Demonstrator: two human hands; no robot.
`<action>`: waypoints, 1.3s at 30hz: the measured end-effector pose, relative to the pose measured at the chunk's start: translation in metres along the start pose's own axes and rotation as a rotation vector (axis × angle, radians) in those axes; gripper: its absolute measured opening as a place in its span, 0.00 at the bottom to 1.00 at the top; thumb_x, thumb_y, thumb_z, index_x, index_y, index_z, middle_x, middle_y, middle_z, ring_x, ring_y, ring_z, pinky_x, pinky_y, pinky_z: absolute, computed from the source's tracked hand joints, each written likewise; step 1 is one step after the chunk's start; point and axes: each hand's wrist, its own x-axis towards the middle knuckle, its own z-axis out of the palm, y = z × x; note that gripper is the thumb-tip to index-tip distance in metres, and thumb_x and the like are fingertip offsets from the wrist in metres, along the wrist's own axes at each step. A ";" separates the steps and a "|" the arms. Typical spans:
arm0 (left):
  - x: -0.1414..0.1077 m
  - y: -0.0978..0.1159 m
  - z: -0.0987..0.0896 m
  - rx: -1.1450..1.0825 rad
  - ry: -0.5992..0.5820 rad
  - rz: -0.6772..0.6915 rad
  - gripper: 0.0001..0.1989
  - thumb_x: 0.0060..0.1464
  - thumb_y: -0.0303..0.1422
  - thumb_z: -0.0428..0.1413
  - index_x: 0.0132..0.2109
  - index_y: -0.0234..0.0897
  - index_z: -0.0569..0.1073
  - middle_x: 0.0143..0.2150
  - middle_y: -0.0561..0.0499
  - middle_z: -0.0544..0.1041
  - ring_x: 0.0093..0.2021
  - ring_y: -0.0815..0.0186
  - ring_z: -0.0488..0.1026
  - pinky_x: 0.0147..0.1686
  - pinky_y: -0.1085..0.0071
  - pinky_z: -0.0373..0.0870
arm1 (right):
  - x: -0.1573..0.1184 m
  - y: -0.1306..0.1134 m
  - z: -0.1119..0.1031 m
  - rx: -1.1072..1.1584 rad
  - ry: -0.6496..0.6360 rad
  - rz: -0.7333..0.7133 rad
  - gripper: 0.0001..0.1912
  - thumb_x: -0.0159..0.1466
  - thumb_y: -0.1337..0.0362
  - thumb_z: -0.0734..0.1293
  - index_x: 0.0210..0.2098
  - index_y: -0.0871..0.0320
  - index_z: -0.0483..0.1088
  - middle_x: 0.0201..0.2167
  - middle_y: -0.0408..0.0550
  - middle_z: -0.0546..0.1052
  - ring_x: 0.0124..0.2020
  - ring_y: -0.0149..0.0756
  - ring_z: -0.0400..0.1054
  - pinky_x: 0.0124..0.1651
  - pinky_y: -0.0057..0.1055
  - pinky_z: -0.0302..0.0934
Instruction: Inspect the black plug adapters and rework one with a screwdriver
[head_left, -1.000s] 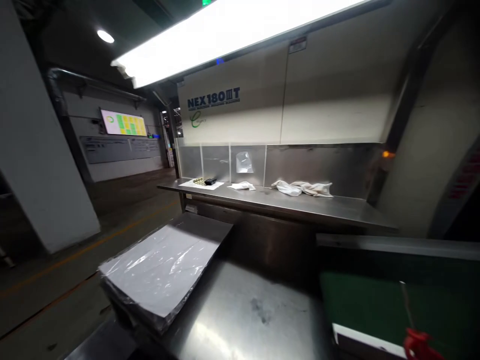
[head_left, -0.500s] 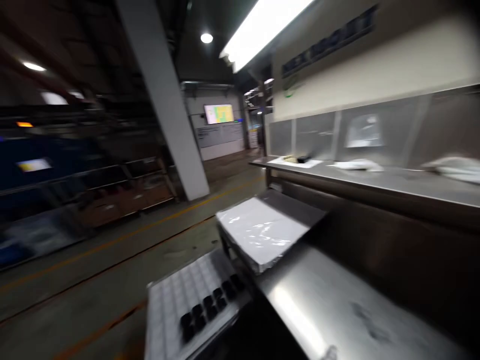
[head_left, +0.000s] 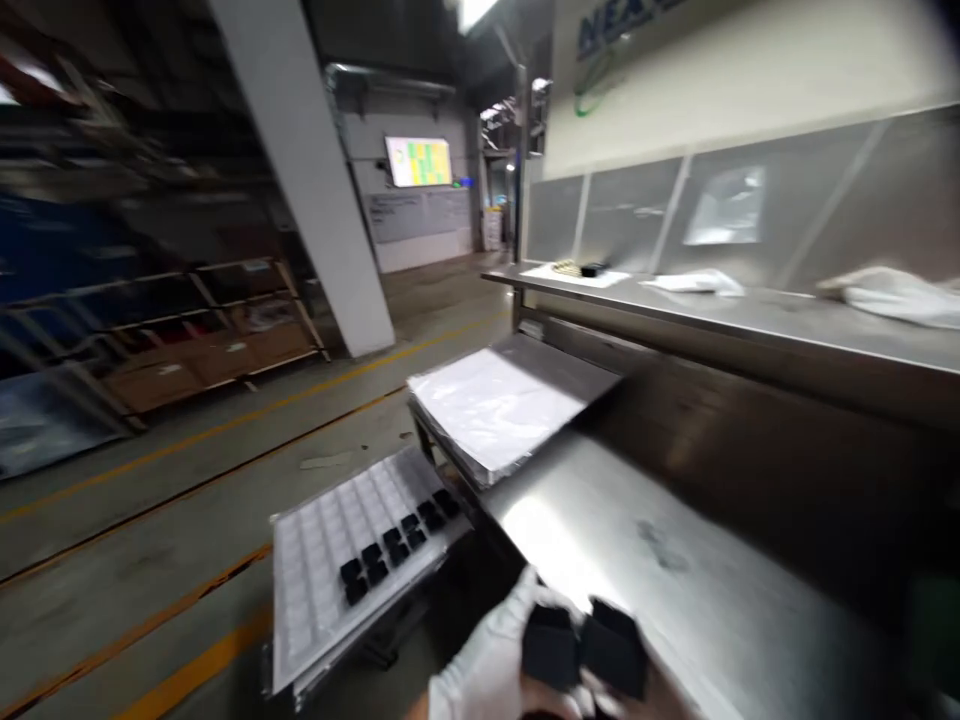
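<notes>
The left hand (head_left: 487, 660), in a white glove, extends upward and to the right from the bottom edge of the view, fingertips raised beside the left black block (head_left: 550, 645). Its grip is closed on that block. The right hand (head_left: 664, 690) is low at the opposite side; through the blur, its grip appears closed on the right black block (head_left: 613, 648). Both blocks are side by side at the near edge of the metal worktop (head_left: 720, 600). A white tray (head_left: 311, 560), to the left, carries two rows of black pieces (head_left: 394, 545).
</notes>
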 end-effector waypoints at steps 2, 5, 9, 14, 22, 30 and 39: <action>0.006 0.000 0.001 0.009 -0.035 -0.062 0.33 0.56 0.61 0.42 0.44 0.33 0.70 0.28 0.43 0.77 0.22 0.63 0.75 0.21 0.72 0.68 | -0.014 -0.006 0.001 0.519 0.142 0.285 0.26 0.66 0.50 0.57 0.38 0.65 0.77 0.36 0.59 0.81 0.29 0.37 0.76 0.31 0.31 0.71; 0.007 0.007 0.005 0.029 -0.018 -0.106 0.34 0.57 0.60 0.40 0.45 0.31 0.69 0.26 0.41 0.77 0.22 0.62 0.75 0.22 0.73 0.69 | -0.019 -0.023 -0.004 1.270 0.285 0.548 0.27 0.57 0.47 0.70 0.42 0.66 0.76 0.31 0.58 0.80 0.29 0.40 0.76 0.29 0.28 0.70; 0.008 0.013 0.016 0.024 -0.005 -0.168 0.32 0.59 0.58 0.40 0.46 0.32 0.68 0.26 0.41 0.77 0.22 0.61 0.75 0.21 0.73 0.68 | -0.024 -0.045 -0.020 1.394 0.302 0.527 0.27 0.59 0.49 0.70 0.45 0.68 0.75 0.37 0.60 0.80 0.32 0.38 0.76 0.32 0.25 0.69; 0.017 0.009 0.029 -0.013 -0.013 -0.299 0.29 0.59 0.56 0.42 0.43 0.34 0.69 0.27 0.44 0.76 0.21 0.63 0.74 0.20 0.74 0.65 | -0.041 -0.045 -0.034 1.407 0.333 0.561 0.25 0.64 0.53 0.67 0.47 0.71 0.74 0.41 0.64 0.79 0.34 0.37 0.76 0.35 0.24 0.70; 0.023 0.005 0.049 -0.024 -0.079 -0.341 0.25 0.63 0.51 0.41 0.42 0.32 0.69 0.31 0.46 0.75 0.22 0.64 0.74 0.20 0.74 0.66 | -0.062 -0.025 -0.037 1.493 0.478 0.596 0.21 0.66 0.56 0.65 0.48 0.69 0.74 0.40 0.62 0.80 0.32 0.36 0.76 0.34 0.26 0.71; 0.025 -0.001 0.059 -0.049 -0.125 -0.360 0.23 0.62 0.51 0.43 0.41 0.34 0.69 0.31 0.48 0.73 0.25 0.64 0.75 0.21 0.74 0.67 | -0.072 -0.021 -0.042 1.477 0.558 0.628 0.17 0.63 0.57 0.69 0.45 0.64 0.76 0.44 0.58 0.79 0.32 0.37 0.76 0.34 0.28 0.72; 0.020 -0.009 0.059 0.005 -0.066 -0.295 0.23 0.60 0.51 0.47 0.44 0.33 0.68 0.33 0.46 0.75 0.26 0.60 0.76 0.23 0.70 0.71 | -0.074 -0.028 -0.048 1.349 0.469 0.563 0.22 0.63 0.52 0.68 0.48 0.63 0.74 0.41 0.57 0.79 0.33 0.35 0.74 0.34 0.27 0.68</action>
